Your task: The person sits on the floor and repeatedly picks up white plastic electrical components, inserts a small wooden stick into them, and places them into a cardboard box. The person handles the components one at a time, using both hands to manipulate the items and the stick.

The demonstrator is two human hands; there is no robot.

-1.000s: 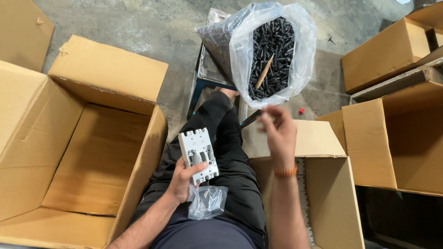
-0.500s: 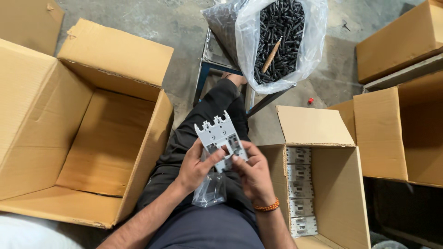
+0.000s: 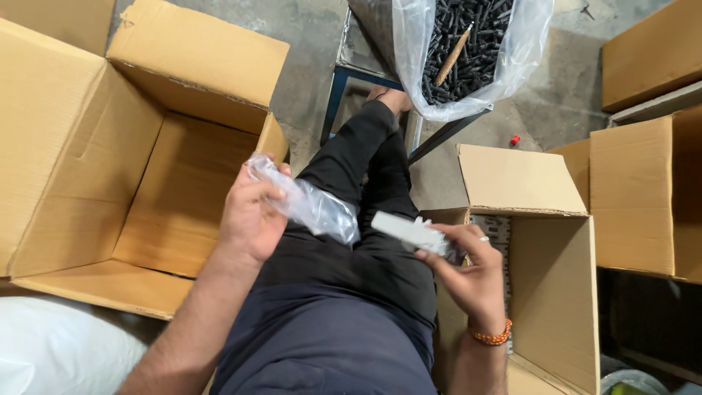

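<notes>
At the far left stands a large open cardboard box (image 3: 139,197), its flaps spread and its inside bare brown board. Just right of its near wall the left hand (image 3: 252,216) is raised over the person's lap, fingers clenched around the upper end of a small clear plastic bag (image 3: 311,205); the crumpled bag trails rightward from the grip and hangs above the dark trousers (image 3: 351,256). Near the bag's loose end, but not touching it as far as can be seen, lies the white plastic part (image 3: 409,232), a flat oblong piece held roughly level and seen edge-on. The right hand (image 3: 468,274) grasps it from below at its right end, thumb and fingertips pinched on the piece, an orange beaded bracelet (image 3: 491,337) on the wrist. Beyond the knees, a blue metal stool frame (image 3: 338,91) carries a big clear bag of black screws (image 3: 472,44) with a wooden stick poking out of the heap. Right of the hand sits a smaller open carton (image 3: 556,292); more white parts show along its left inner wall. Further cardboard boxes (image 3: 643,190) are stacked at the right edge.
</notes>
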